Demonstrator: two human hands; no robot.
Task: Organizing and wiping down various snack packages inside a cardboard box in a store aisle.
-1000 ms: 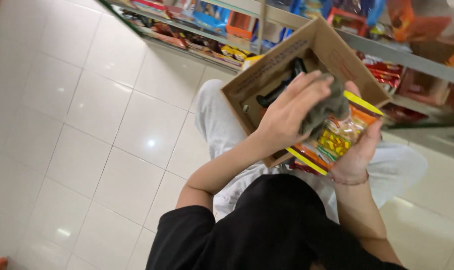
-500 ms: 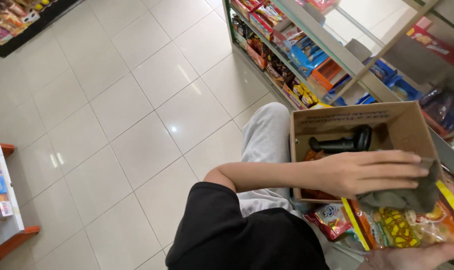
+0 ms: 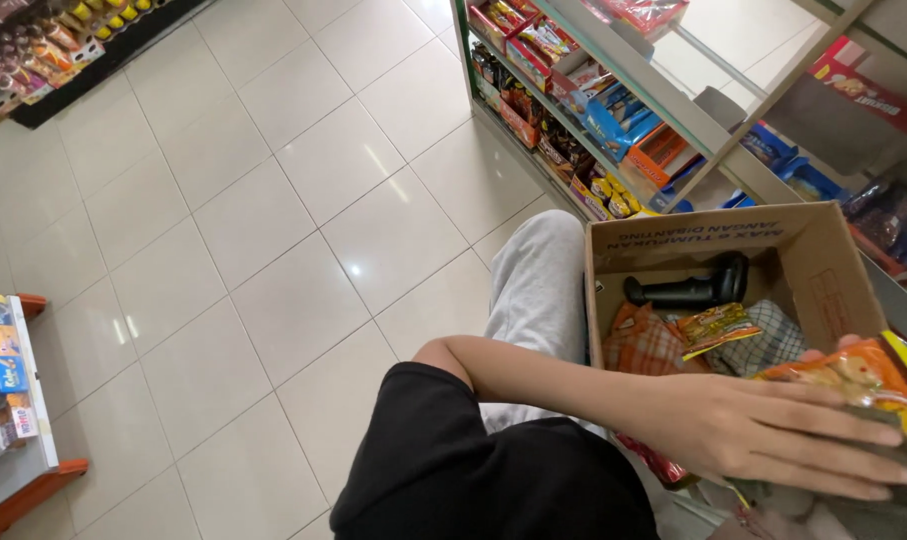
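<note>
We note the left hand (image 3: 773, 435) flat on a grey cloth (image 3: 888, 480), wiping the orange snack packet (image 3: 863, 380); right hand mostly hidden, grip unclear. Next: turn the packet.

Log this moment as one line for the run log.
left hand: flat on grey cloth over snack packet | right hand: barely seen | box: open, holds black scanner

Cardboard box (image 3: 823, 270) on lap, before shelf rack (image 3: 613, 90); handheld scanner (image 3: 693, 288) inside at far wall, snack packets (image 3: 713, 325) nearer.
</note>
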